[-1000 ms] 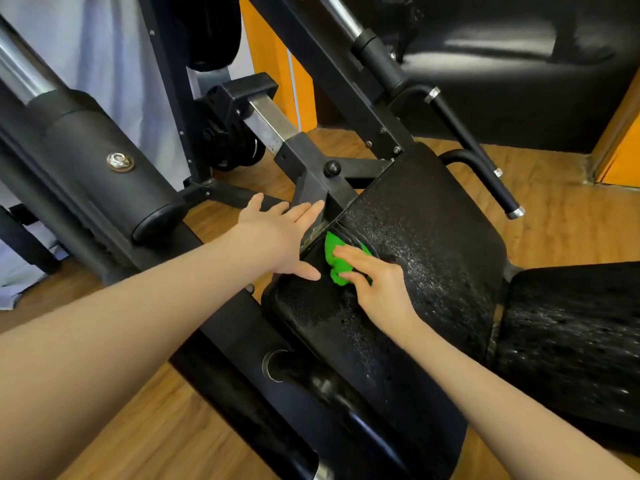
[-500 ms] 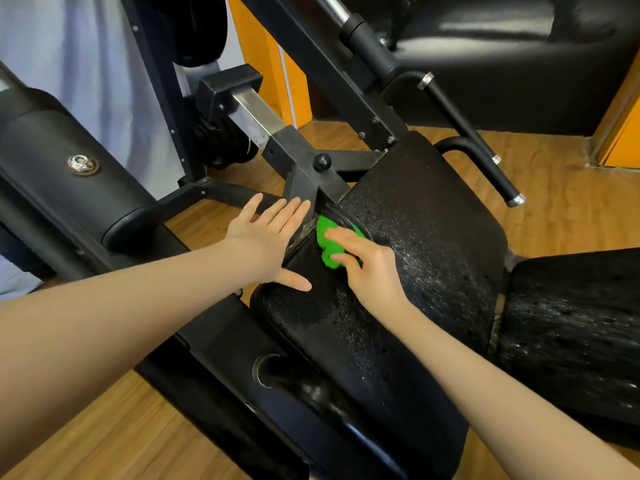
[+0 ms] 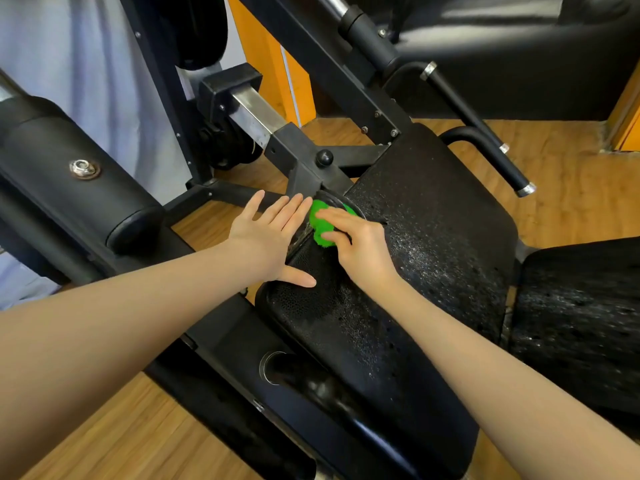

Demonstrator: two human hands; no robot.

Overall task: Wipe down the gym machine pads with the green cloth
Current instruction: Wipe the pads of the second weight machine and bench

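Gym room, wood-look floor, orange wall panels behind, black steel machine frame running diagonally. Main black pad slopes toward the camera, surface speckled and shiny, looks wet; a second pad sits just beside it on the right. Black roller pad at left.

Green cloth is bunched at the top left corner of the main pad, right by the frame joint. Right hand is on top of it, fingers curled over the wad, pressing it to the pad. Left hand lies flat with fingers straight and spread, holding nothing, bracing on the pad's left edge, thumb on the pad.

Step in hand, my read: scrubbing the corner seam. To do it well: open the cloth out flatter for more contact, push into the crease by the bracket, then pull long overlapping strokes down the pad so the wet speckle gets picked up. Second pad probably still needs doing.
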